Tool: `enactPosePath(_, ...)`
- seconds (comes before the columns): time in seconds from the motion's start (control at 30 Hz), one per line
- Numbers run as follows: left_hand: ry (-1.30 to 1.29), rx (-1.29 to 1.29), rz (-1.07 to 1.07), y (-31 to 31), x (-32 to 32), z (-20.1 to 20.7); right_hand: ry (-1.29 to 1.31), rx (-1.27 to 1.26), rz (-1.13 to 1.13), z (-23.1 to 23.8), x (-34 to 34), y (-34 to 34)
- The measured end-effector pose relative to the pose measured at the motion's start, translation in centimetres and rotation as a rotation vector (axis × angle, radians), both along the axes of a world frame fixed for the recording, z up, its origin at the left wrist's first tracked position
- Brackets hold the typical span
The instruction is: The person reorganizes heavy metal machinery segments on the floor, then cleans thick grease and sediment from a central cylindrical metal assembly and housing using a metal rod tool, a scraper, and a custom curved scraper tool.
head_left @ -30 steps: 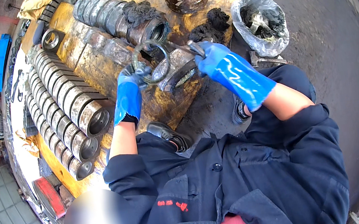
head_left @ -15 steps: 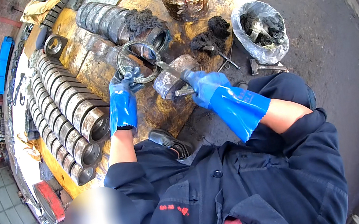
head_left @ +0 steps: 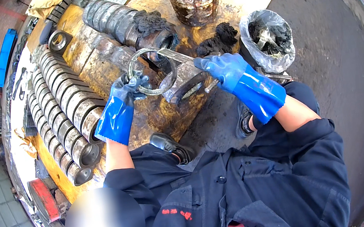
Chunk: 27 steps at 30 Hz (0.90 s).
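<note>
My left hand [head_left: 128,87], in a blue rubber glove, grips a greasy metal ring [head_left: 175,77] by its near left side and holds it up. My right hand [head_left: 225,71], gloved alike, is closed round a flat metal scraper [head_left: 177,55]. The blade's tip lies at the ring's top edge. A short metal rod [head_left: 211,86] sticks out below my right fist; whether it belongs to the scraper I cannot tell. Behind and below the ring sits a short grimy metal cylinder [head_left: 182,84] on the oily yellow board [head_left: 154,123].
Rows of ribbed metal cylinders [head_left: 66,84] stand left. A larger grimy cylinder [head_left: 113,21] carries black sludge [head_left: 150,22]. More sludge [head_left: 218,40] lies near a plastic-lined container [head_left: 289,42]. A stained bucket [head_left: 197,7] holds several rings. Hammer [head_left: 277,77] lies right.
My right hand has moved up and right, with the scraper now laid across the ring's top edge. The ring has shifted slightly right and tilted. My left hand keeps its grip.
</note>
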<state>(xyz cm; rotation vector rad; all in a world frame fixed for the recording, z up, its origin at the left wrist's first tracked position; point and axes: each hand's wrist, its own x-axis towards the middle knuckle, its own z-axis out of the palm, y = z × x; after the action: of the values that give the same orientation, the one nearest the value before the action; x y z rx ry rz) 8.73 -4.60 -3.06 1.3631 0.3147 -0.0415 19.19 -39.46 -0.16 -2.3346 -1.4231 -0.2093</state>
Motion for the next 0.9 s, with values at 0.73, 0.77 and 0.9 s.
enactPosePath(0.73,0.158,0.401,0.030,-4.3,3.4,-5.2,1.426,1.047,-1.113,-8.6,11.4,-23.1)
enactPosePath(0.77,0.110,0.440,-0.014,-2.4,3.2,-6.3,1.574,1.257,-1.171,-11.8,11.2,-23.1)
enactPosePath(0.9,0.222,0.436,-0.008,-3.0,3.3,-5.3,1.897,1.746,-1.312,-20.0,9.0,-24.3)
